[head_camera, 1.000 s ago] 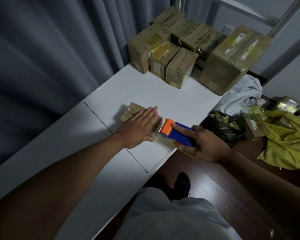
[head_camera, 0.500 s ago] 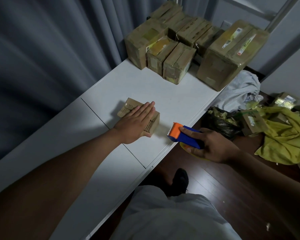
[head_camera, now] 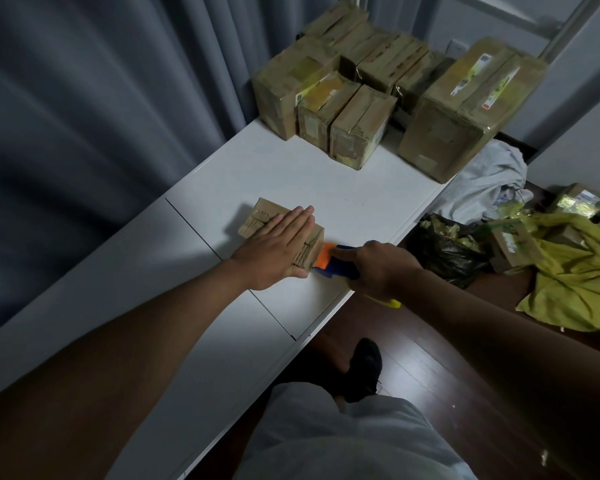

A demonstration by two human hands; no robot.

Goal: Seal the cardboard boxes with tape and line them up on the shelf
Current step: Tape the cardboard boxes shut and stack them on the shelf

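On a white bench (head_camera: 326, 188), the left hand (head_camera: 274, 251) lies flat on a small cardboard box (head_camera: 267, 211). The right hand (head_camera: 378, 268) grips a tape dispenser (head_camera: 329, 259) against its side. Sealed boxes (head_camera: 361, 126) cluster farther back.

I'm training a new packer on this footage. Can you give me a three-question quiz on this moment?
1. True or false: the left hand lies flat on top of the small cardboard box.
2. What does the right hand grip? A) scissors B) the tape dispenser C) a marker
3. Where does the dispenser's orange end sit relative to the small box?

Key
1. True
2. B
3. Against the box's near right side, low by the white shelf top.
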